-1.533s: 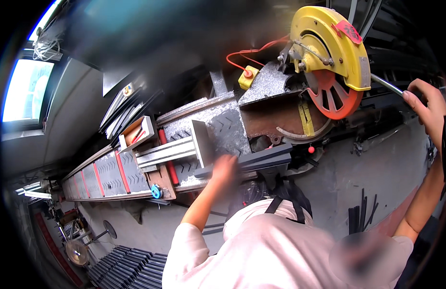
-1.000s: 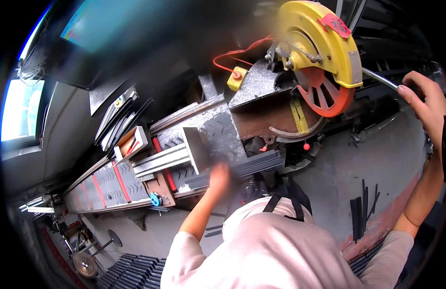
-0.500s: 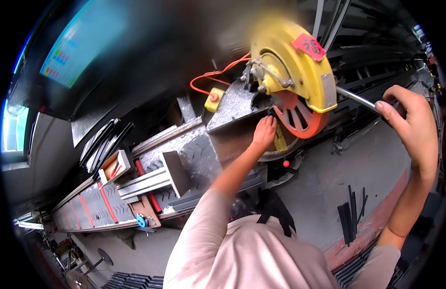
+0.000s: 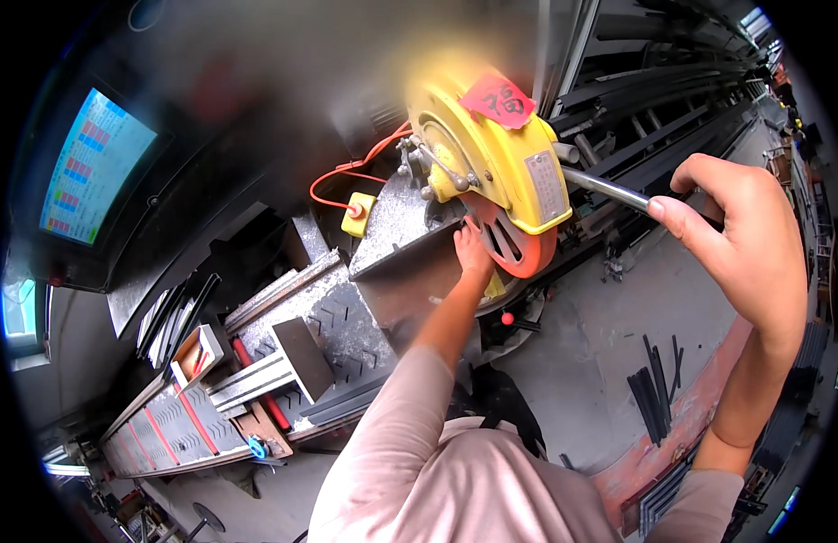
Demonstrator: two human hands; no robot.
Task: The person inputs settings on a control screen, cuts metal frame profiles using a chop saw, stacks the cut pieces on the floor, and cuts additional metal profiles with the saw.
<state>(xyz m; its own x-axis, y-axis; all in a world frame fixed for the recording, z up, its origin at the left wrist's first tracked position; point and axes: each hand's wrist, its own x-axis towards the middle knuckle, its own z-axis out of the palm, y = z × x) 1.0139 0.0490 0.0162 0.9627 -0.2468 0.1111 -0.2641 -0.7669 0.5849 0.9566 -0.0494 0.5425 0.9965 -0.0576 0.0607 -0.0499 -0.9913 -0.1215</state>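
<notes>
My right hand [image 4: 731,231] is wrapped round the end of a metal lever handle [image 4: 609,188], thumb lying along it. That lever runs into the yellow guard [image 4: 487,154] of a cut-off saw, which carries a red paper with a dark character. Below the guard shows the orange-red slotted disc [image 4: 527,253]; whether it spins I cannot tell. Close beside the disc, my left hand [image 4: 474,252] reaches up to the saw's metal fence [image 4: 410,249]. Its fingers look bent at the fence's edge, and what they press on or hold is hidden.
Left of the saw runs a long roller bed [image 4: 333,326] with a metal stop block [image 4: 301,357] and a small open box [image 4: 197,355]. A lit screen [image 4: 93,167] hangs at upper left. Dark bars [image 4: 649,398] lie on the floor at right; long profiles [image 4: 654,113] fill a rack behind.
The whole view has shifted, so the saw appears farther left. My left hand now sits closer to the disc, its fingertips partly behind it. The right hand stays on the lever.
</notes>
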